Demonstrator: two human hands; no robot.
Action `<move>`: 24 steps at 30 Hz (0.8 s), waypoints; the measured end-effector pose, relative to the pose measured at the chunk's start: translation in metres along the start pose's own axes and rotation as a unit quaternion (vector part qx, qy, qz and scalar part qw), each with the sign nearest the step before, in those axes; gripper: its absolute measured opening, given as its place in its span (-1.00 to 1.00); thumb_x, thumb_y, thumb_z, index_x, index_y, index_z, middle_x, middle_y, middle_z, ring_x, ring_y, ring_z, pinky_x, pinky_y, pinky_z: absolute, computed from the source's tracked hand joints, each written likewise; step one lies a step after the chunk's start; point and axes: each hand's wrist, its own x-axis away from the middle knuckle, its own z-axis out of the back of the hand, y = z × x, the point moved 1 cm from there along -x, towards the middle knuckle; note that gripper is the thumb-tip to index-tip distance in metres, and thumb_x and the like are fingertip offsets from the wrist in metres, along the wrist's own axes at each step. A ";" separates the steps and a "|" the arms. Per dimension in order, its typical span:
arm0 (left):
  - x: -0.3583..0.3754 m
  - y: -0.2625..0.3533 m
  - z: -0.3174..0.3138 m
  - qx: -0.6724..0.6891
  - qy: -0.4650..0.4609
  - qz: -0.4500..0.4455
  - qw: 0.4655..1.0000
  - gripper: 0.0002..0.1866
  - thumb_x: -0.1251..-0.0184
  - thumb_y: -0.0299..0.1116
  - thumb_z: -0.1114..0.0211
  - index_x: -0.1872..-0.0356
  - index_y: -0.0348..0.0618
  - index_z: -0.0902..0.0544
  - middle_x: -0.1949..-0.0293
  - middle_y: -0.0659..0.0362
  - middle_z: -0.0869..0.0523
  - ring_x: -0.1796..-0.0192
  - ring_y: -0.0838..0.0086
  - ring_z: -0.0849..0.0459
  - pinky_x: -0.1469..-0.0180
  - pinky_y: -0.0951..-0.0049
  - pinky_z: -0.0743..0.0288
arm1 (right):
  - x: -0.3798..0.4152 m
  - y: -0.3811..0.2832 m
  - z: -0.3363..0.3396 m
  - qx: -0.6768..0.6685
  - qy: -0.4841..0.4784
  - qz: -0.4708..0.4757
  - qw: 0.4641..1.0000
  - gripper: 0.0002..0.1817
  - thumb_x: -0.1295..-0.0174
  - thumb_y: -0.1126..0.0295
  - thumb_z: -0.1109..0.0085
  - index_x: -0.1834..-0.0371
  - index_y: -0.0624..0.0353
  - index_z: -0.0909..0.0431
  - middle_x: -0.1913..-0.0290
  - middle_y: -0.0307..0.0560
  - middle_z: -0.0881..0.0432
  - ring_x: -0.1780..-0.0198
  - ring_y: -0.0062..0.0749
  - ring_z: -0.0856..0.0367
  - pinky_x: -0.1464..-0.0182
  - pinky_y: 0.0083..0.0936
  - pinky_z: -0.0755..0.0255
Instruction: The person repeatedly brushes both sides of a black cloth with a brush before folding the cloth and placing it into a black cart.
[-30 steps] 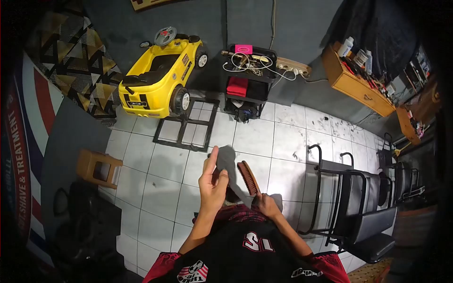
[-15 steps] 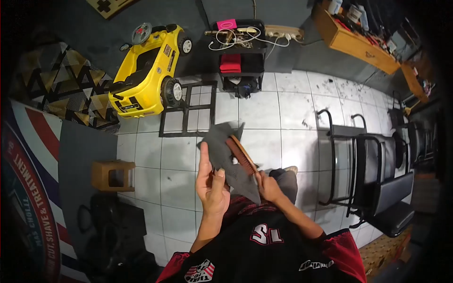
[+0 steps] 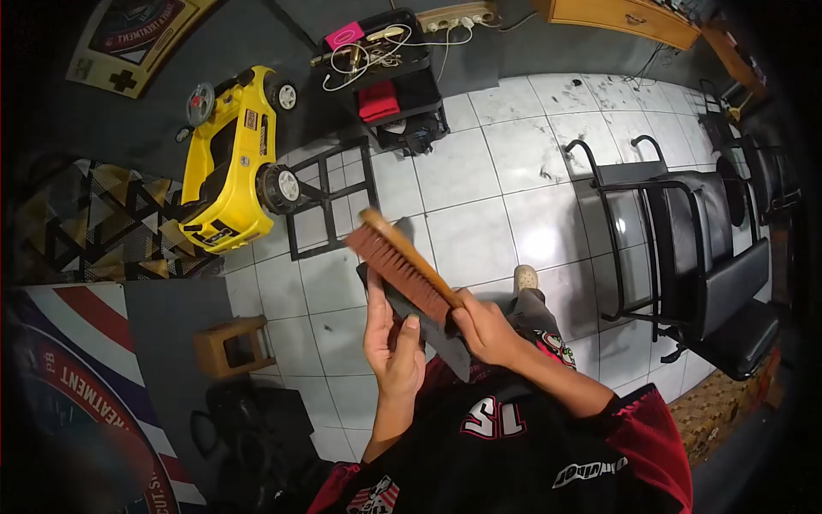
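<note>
My right hand (image 3: 490, 329) is wrapped round the handle of a long wooden brush (image 3: 409, 257) with reddish-brown bristles. The brush points up and to the left, bristles turned down toward a dark grey cloth (image 3: 447, 346). That cloth lies across my left hand (image 3: 396, 353), thumb on top and fingers behind, with a pointed end hanging toward my shirt. Much of it is covered by the brush in this view.
A yellow toy car (image 3: 229, 163) stands beside a black frame (image 3: 330, 201) on the tiled floor. Ahead is a black trolley (image 3: 409, 107) carrying cables and a red cloth. Black padded chairs (image 3: 728, 287) are at right, a brown stool (image 3: 231, 345) at left.
The brush has come up and left, now over the cloth and nearer to me. The cloth has tipped to a narrower side view. My view has turned a little.
</note>
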 end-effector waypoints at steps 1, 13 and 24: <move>0.001 0.005 -0.007 -0.005 -0.004 -0.002 1.000 -0.28 -0.14 -0.72 0.05 -0.37 -0.43 0.09 -0.38 -0.07 -0.09 -0.37 0.38 -0.16 -0.35 0.42 -0.01 | -0.001 0.019 -0.001 0.046 -0.021 -0.001 0.999 -0.74 -0.36 0.24 0.17 0.24 0.26 -0.31 0.60 0.29 -0.46 0.51 0.26 -0.47 0.48 -0.06 -0.29; -0.019 -0.021 -0.045 0.021 0.190 0.035 0.981 -0.71 -0.32 -0.46 -0.11 -0.02 -0.33 -0.40 0.21 0.18 -0.56 0.17 0.52 -0.56 0.10 0.51 -0.45 | -0.008 0.040 0.091 0.010 0.045 -0.162 0.986 -0.58 -0.41 0.15 0.32 0.34 0.32 -0.37 0.59 0.25 -0.49 0.48 0.23 -0.50 0.40 -0.10 -0.35; -0.015 -0.022 -0.075 0.064 0.115 0.026 0.991 -0.78 -0.42 -0.31 -0.03 0.00 -0.11 -0.37 0.07 0.21 -0.49 0.02 0.49 -0.49 -0.04 0.41 -0.39 | -0.001 0.136 0.103 0.193 -0.126 -0.106 0.967 -0.58 -0.38 0.11 0.26 0.23 0.34 -0.36 0.58 0.36 -0.51 0.44 0.31 -0.51 0.34 0.02 -0.39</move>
